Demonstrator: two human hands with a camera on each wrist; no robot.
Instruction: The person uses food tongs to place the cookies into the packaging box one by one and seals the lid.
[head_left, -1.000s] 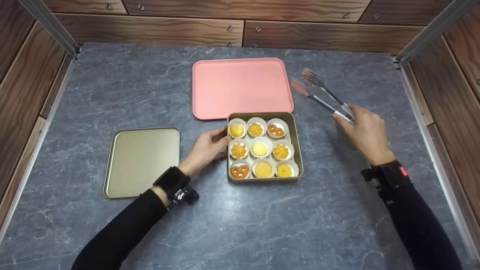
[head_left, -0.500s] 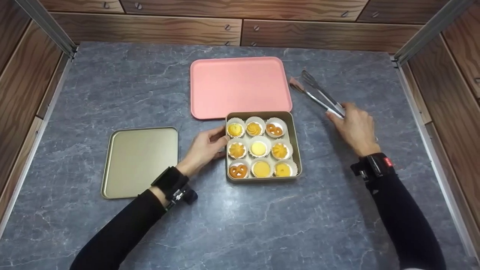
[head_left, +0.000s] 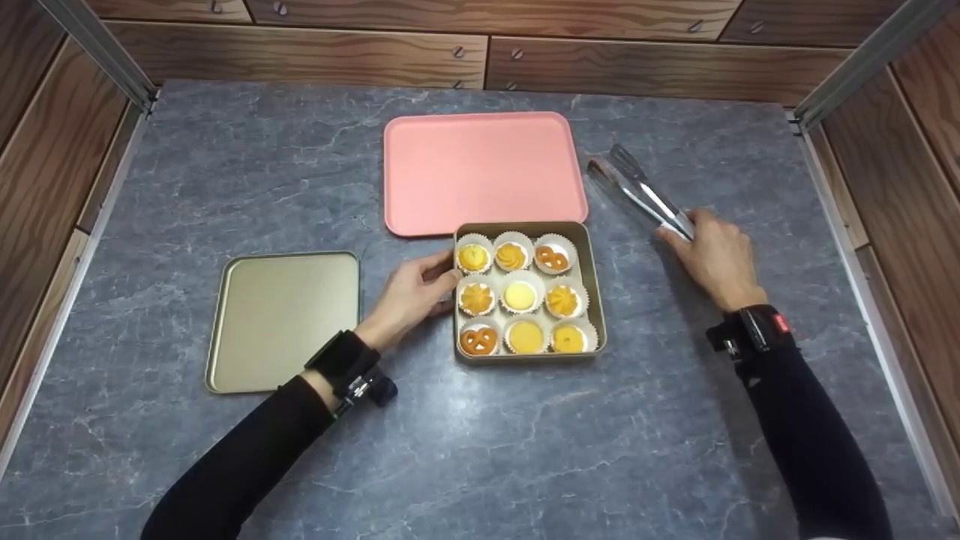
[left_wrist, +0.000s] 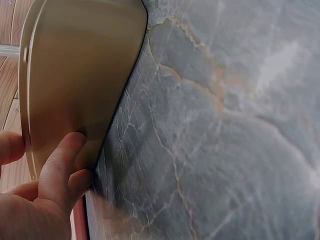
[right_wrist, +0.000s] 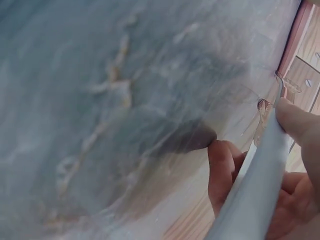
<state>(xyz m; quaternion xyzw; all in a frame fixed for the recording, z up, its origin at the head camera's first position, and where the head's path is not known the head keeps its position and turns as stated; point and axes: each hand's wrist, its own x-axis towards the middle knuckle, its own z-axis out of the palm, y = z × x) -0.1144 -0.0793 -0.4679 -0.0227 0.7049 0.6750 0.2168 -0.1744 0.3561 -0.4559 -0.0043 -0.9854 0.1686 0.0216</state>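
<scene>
My left hand (head_left: pixel 409 300) touches the left wall of a gold-coloured square tin (head_left: pixel 598 300), its thumb at the rim. In the left wrist view several fingertips rest against the tin's outer wall (left_wrist: pixel 90 65). Rows of small cookies in white paper cups fill the tin, among them a pretzel-shaped one (head_left: pixel 478 342) and a pale round one (head_left: pixel 519 296). To the right of the tin, my right hand (head_left: pixel 720 259) holds metal tongs (head_left: pixel 658 204) by the handles. The tongs' tips are apart, beside the pink tray's right edge, with nothing between them.
A pink tray (head_left: pixel 480 172) lies behind the tin, whose back edge meets the tray's front edge. The tin's gold lid (head_left: pixel 289 322) lies on the grey marbled table (head_left: pixel 480 465) at the left. Wood-patterned walls (head_left: pixel 300 56) stand round the table.
My right hand has shifted slightly left, and the tongs' arms have drawn closer together. The left hand and the tin have stayed in place.
</scene>
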